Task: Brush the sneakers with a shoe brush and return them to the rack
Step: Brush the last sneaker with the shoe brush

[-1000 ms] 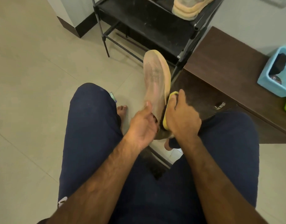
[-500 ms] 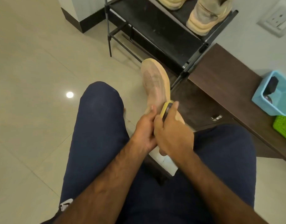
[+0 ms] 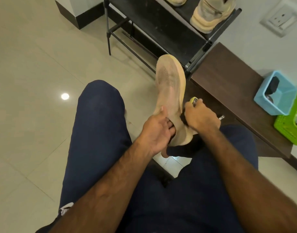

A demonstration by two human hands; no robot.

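The left hand (image 3: pixel 154 133) is gripping a tan mesh sneaker (image 3: pixel 169 84), its fingers (image 3: pixel 169 126) curling into the opening and the thumb pressing the outside. The toe is pointing far, toward the black metal rack (image 3: pixel 161 31). The right hand (image 3: pixel 200 117) is clenching a yellow-backed brush (image 3: pixel 194 99), dark bristles touching the sneaker's smooth sole edge. A second sneaker (image 3: pixel 209 14) is sitting on the rack, left of the brown wooden bench (image 3: pixel 228 78).

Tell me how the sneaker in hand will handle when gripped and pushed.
Probably light: the left hand holds the sneaker up by its opening. Its mesh upper likely gives under the brush; the thick sole edge looks stiffer.
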